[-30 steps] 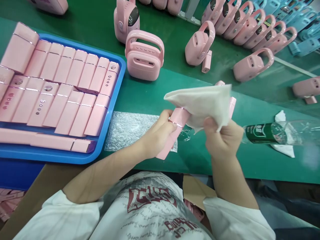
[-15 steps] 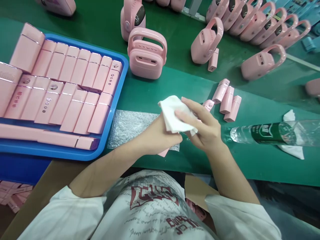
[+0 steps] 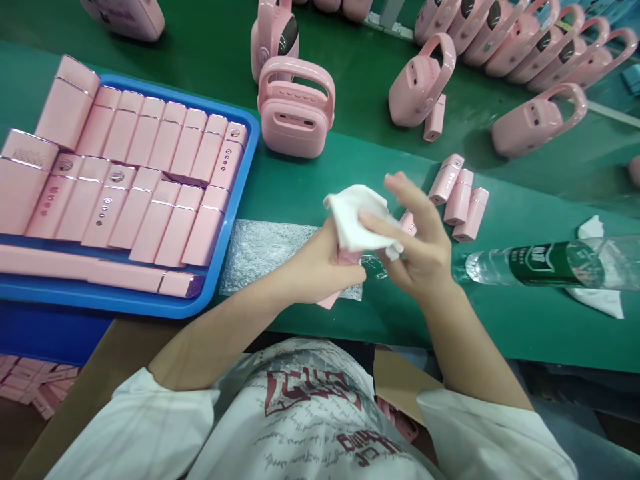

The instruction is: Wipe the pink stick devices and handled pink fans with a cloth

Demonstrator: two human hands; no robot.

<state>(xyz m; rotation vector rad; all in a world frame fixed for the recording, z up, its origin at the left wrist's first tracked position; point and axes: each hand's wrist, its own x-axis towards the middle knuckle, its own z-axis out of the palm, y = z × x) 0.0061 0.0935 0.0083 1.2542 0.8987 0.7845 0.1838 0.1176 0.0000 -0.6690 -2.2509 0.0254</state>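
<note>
My left hand (image 3: 327, 267) is closed round a pink microphone (image 3: 349, 256), mostly hidden by the fingers and the cloth; its lower end pokes out below the palm. My right hand (image 3: 420, 250) pinches a white cloth (image 3: 357, 212) over the top of that microphone, its index finger raised and a little blurred. Beneath both hands lies a sheet of bubble wrap (image 3: 270, 250). Just beyond the right fingers, a small pink microphone (image 3: 409, 223) is partly covered. Several more pink microphones (image 3: 459, 198) lie beside it on the green table (image 3: 400, 320).
At the left, a blue tray (image 3: 243, 180) holds several rows of pink microphones (image 3: 173, 133). Pink handled speakers (image 3: 295, 127) stand across the back. To the right lies a clear bottle with a green label (image 3: 543, 265), over another white cloth (image 3: 603, 300).
My right index finger has lifted away from the cloth, and the cloth has shifted, baring a little more of the microphone in my left hand. The view has moved slightly.
</note>
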